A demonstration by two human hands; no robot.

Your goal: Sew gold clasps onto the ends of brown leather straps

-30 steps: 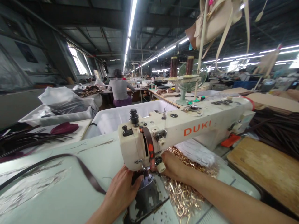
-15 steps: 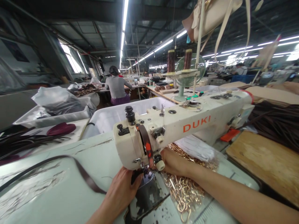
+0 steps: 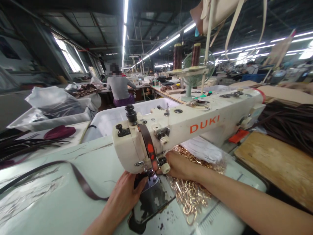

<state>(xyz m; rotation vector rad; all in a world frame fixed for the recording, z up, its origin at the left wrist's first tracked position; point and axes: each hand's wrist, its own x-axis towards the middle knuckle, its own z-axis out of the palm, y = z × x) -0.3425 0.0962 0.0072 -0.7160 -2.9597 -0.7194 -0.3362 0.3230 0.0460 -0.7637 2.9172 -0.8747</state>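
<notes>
A cream sewing machine (image 3: 179, 125) marked DUKI stands in front of me. My left hand (image 3: 123, 191) is left of its needle, thumb and fingers closed on a dark brown strap (image 3: 84, 184) that curves away across the table to the left. To the right of the needle, my right hand (image 3: 177, 164) is curled close under the machine arm. Its fingertips are partly hidden behind the tension knob (image 3: 165, 168), so what they grip is unclear. Under my right forearm lies a clear bag of gold-coloured metal clasps (image 3: 192, 197).
A white bin (image 3: 102, 122) stands behind the machine head. Dark straps (image 3: 290, 125) are heaped at the right beside a wooden board (image 3: 274, 166). Two thread cones (image 3: 178, 57) and a fan (image 3: 207, 70) rise behind. A seated person (image 3: 119, 87) works farther back.
The view has shifted slightly, so the machine appears a little farther left and higher. Both hands keep about the same places beside the needle.
</notes>
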